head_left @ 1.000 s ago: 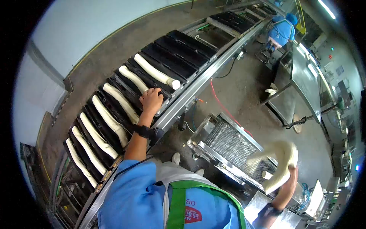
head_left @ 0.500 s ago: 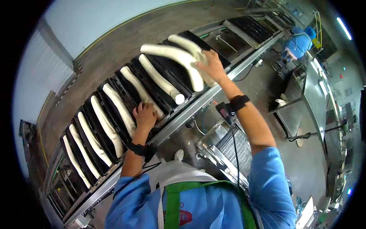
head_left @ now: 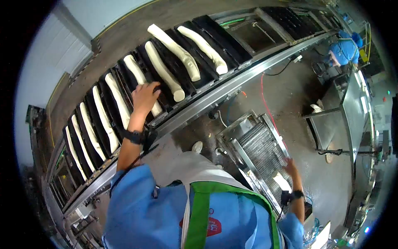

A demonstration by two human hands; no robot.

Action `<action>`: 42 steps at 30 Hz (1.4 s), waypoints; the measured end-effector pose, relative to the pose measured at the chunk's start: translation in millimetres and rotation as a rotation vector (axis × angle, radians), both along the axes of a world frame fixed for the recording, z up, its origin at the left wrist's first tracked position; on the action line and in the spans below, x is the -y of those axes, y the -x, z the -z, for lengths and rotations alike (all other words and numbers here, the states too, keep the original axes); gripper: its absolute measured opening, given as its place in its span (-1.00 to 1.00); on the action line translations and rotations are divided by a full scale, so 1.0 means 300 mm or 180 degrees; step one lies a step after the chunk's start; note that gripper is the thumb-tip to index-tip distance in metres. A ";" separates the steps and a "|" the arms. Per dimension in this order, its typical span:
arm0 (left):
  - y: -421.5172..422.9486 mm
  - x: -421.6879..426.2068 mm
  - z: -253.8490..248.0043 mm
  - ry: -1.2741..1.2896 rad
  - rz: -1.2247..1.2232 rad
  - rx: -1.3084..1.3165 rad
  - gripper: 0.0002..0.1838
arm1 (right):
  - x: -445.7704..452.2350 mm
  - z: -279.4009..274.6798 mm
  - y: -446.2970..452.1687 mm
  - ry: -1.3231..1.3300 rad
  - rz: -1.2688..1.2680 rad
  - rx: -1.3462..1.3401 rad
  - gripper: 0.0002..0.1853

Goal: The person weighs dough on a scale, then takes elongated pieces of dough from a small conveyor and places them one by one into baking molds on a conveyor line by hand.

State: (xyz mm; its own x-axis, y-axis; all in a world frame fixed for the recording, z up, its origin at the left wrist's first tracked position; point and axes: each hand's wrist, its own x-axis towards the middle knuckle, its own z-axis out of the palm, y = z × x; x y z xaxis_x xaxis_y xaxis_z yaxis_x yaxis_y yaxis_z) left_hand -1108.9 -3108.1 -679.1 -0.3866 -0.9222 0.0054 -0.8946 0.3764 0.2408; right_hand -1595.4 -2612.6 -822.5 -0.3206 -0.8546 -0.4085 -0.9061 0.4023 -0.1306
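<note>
My left hand (head_left: 145, 98) lies over a long cream-coloured dough roll (head_left: 134, 68) in a black tray, its fingers apart, covering the roll's middle. Further along, a dough roll (head_left: 163, 74), another dough roll (head_left: 176, 52) and a third dough roll (head_left: 203, 47) rest in neighbouring trays, with no hand on them. My right hand (head_left: 292, 169) is low on the right, over the edge of a metal mesh belt (head_left: 259, 145). Its fingers look stretched out and empty, though small and slightly blurred. Just left of it, a pale piece (head_left: 282, 182) lies on that belt.
The black trays ride on a long conveyor with a metal side rail (head_left: 215, 87). Several more rolls (head_left: 103, 120) lie to the left. A steel table (head_left: 352, 112) stands at right, and a co-worker in blue (head_left: 345, 50) is further back. Cables hang from my wrists.
My right hand has left the rolls at the upper right and swung down to the mesh belt. The two rolls there now lie in separate trays. My left hand stays on its roll.
</note>
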 end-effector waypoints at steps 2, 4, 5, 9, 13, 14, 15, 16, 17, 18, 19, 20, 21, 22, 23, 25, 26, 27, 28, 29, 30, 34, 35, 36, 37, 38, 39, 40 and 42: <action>0.099 0.026 -0.021 -0.0890 0.0225 0.0256 -0.69 | -0.053 -0.086 -0.112 -0.0344 0.0225 0.0672 -0.46; 0.140 0.047 0.062 -0.1250 0.0388 0.0300 -0.65 | -0.047 -0.132 -0.184 0.0147 0.1630 0.1464 -0.38; 0.153 0.045 0.093 -0.1029 0.0321 0.0397 -0.62 | 0.008 -0.206 -0.241 -0.0079 0.1443 0.0831 -0.35; 0.165 0.052 0.069 -0.0957 0.0154 0.0862 -0.49 | 0.153 -0.238 -0.267 0.0237 0.0634 -0.0329 -0.37; 0.142 0.014 0.118 -0.0127 0.0059 0.1016 -0.41 | 0.305 -0.199 -0.105 0.0419 0.0461 -0.0055 -0.42; 0.144 0.005 0.130 0.0132 -0.0045 0.0996 -0.40 | 0.327 -0.232 -0.037 0.1087 0.0475 0.0227 -0.47; 0.165 -0.001 0.093 -0.0039 -0.0196 0.1133 -0.40 | 0.360 -0.307 0.025 0.1450 0.0772 0.0621 -0.54; 0.201 -0.007 0.058 -0.0096 -0.0348 0.1292 -0.48 | 0.417 -0.455 0.053 0.1323 0.0849 0.0463 -0.58; 0.230 0.005 0.050 0.0205 -0.0374 0.1024 -0.53 | 0.451 -0.567 0.080 0.1703 0.1260 0.1026 -0.61; 0.260 0.017 0.049 0.0502 -0.0401 0.0750 -0.58 | 0.479 -0.678 0.101 0.1996 0.1493 0.1174 -0.62; 0.302 0.026 0.050 0.1153 -0.0155 0.0258 -0.67 | 0.504 -0.779 0.120 0.2284 0.1721 0.1323 -0.63; 0.356 0.037 0.024 0.1209 0.0092 -0.0042 -0.68 | 0.528 -0.858 0.137 0.2792 0.1500 0.1220 -0.64; 0.404 0.058 0.033 0.0910 0.0158 0.0182 -0.66 | 0.558 -0.943 0.150 0.3284 0.1274 0.1111 -0.64; 0.448 0.089 0.047 0.0628 0.0222 0.0402 -0.65 | 0.630 -1.071 0.123 0.3031 0.1012 0.0939 -0.64; 0.487 0.119 0.080 0.0485 0.0201 0.0646 -0.59 | 0.703 -1.134 0.097 0.3310 0.1028 0.0581 -0.65; 0.553 0.174 0.107 0.0058 0.0044 0.0859 -0.56 | 0.845 -1.193 0.078 0.4083 0.0921 0.0864 -0.65; 0.575 0.194 0.126 -0.0385 -0.0104 0.1101 -0.53 | 0.919 -1.213 0.070 0.4109 0.0772 0.1056 -0.64; 0.572 0.215 0.186 0.0029 -0.0094 0.0930 -0.56 | 0.997 -1.216 0.056 0.4248 0.0641 0.0879 -0.61; 0.575 0.221 0.177 0.0046 -0.0116 0.0933 -0.56 | 1.091 -1.210 0.024 0.4540 0.0340 0.1401 -0.57; 0.576 0.223 0.166 -0.0159 -0.0157 0.0875 -0.60 | 1.167 -1.191 0.014 0.4432 0.0288 0.1650 -0.53; 0.578 0.219 0.163 -0.0369 -0.0203 0.0810 -0.64 | 1.254 -1.160 0.009 0.4462 0.0062 0.1680 -0.55; 0.581 0.109 0.170 -0.0446 -0.0194 0.0690 -0.72 | 1.585 -0.837 -0.058 0.4371 -0.0612 0.1334 -0.63; 0.580 0.081 0.193 -0.0440 -0.0253 0.0694 -0.72 | 1.630 -0.733 -0.087 0.3792 -0.0749 0.1230 -0.60; 0.576 0.051 0.232 0.0058 -0.0287 0.0612 -0.71 | 1.673 -0.589 -0.110 0.3033 -0.1126 0.1021 -0.54; 0.573 0.023 0.256 0.0545 -0.0308 0.0533 -0.70 | 1.670 -0.412 -0.112 0.2381 -0.1471 0.1233 -0.50; 0.581 0.000 0.252 0.0535 -0.0350 0.0553 -0.70 | 1.637 -0.296 -0.117 0.1722 -0.1803 0.1422 -0.46; 0.597 -0.015 0.237 0.0531 -0.0406 0.0556 -0.68 | 1.600 -0.282 -0.110 0.1424 -0.1896 0.1438 -0.47; 0.609 -0.026 0.230 0.0524 -0.0463 0.0556 -0.66 | 1.564 -0.270 -0.088 0.1119 -0.1989 0.1446 -0.47; 0.623 -0.016 0.240 0.0486 -0.0643 0.0632 -0.65 | 1.502 -0.242 -0.015 0.1121 -0.1880 0.1578 -0.51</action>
State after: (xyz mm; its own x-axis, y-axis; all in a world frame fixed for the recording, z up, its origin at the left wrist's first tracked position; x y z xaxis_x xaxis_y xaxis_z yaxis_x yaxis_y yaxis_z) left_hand -1295.7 -3103.3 -751.0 -0.2031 -0.9748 0.0925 -0.9788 0.2047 0.0084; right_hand -1590.8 -3063.1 -750.0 0.3643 -0.9292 -0.0626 -0.7596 -0.2576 -0.5971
